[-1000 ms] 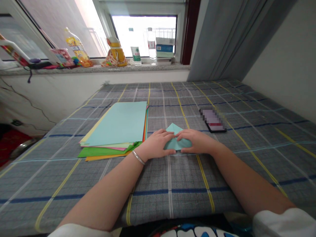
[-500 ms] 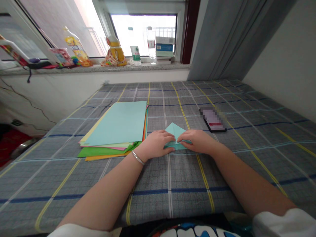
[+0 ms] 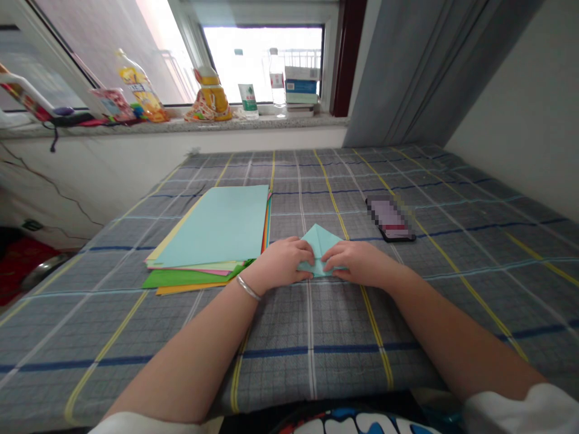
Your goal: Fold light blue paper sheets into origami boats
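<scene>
Hands meet at the middle of the cloth: the left hand (image 3: 280,262), with a thin silver bangle (image 3: 248,287) at the wrist, and the right hand (image 3: 357,262) both have their fingers curled. Their fingertips are nearly touching as they pinch and press the near edge of a small folded pale-teal paper piece (image 3: 319,238).

The likeliest slip, as I judge it, is a crooked crease. The paper lies on soft grey checked cloth (image 3: 312,337) rather than a hard surface, so uneven pressure from either hand could let the fold drift off the centre line or wrinkle the thin sheet.

The paper piece lies flat under and just beyond the fingertips, its pointed top sticking out past both hands, away from the person.

Just beside the left hand lies a flat stack of coloured paper sheets (image 3: 217,226), pale teal on top with green and orange edges showing. Beyond the right hand, apart from it, lies a dark phone (image 3: 391,220). Farther off, a stone windowsill (image 3: 181,125) carries a yellow drink bottle (image 3: 138,84) and other containers, with a grey curtain (image 3: 420,66) to the right.
</scene>
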Demonstrator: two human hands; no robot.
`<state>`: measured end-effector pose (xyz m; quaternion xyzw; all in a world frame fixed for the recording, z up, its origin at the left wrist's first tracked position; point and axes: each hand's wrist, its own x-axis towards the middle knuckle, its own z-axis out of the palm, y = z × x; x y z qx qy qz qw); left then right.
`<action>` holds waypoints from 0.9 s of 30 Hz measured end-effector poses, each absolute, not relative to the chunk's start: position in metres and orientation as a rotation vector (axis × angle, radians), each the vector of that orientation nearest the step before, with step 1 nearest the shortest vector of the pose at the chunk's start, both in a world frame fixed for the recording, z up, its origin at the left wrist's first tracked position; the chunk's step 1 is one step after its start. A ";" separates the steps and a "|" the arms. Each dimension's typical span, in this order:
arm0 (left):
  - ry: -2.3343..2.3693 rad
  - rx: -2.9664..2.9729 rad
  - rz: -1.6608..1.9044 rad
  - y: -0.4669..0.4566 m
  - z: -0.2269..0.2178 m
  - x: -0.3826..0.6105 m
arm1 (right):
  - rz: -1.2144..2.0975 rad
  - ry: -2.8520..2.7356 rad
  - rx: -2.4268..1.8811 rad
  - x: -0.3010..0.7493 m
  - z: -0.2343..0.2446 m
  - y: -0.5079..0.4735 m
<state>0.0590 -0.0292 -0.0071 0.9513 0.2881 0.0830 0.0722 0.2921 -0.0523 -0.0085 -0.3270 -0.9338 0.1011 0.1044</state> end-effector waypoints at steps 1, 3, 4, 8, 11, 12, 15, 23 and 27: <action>0.865 2.846 0.252 -0.029 -0.007 0.058 | 0.298 -2.762 -0.972 0.291 -0.008 -0.053; 0.849 2.825 0.258 -0.027 -0.007 0.057 | 0.278 -2.773 -1.012 0.290 -0.007 -0.054; 0.830 2.812 0.263 -0.026 -0.007 0.056 | 0.267 -2.770 -1.043 0.290 -0.006 -0.055; 0.738 2.733 0.289 -0.021 -0.005 0.052 | 0.256 -2.711 -1.202 0.290 -0.002 -0.055; 0.710 2.662 0.295 -0.018 -0.004 0.049 | 0.243 -2.654 -1.290 0.292 0.000 -0.054; 0.721 2.641 0.299 -0.017 -0.004 0.048 | 0.234 -2.636 -1.312 0.293 0.000 -0.053; 0.786 2.597 0.313 -0.017 -0.004 0.046 | 0.210 -2.600 -1.352 0.295 -0.001 -0.052; 1.180 2.604 0.378 -0.021 -0.004 0.050 | 0.099 -2.484 -1.622 0.298 -0.004 -0.046; 1.344 2.649 0.376 -0.020 -0.009 0.053 | 0.174 -2.347 -1.717 0.299 -0.010 -0.039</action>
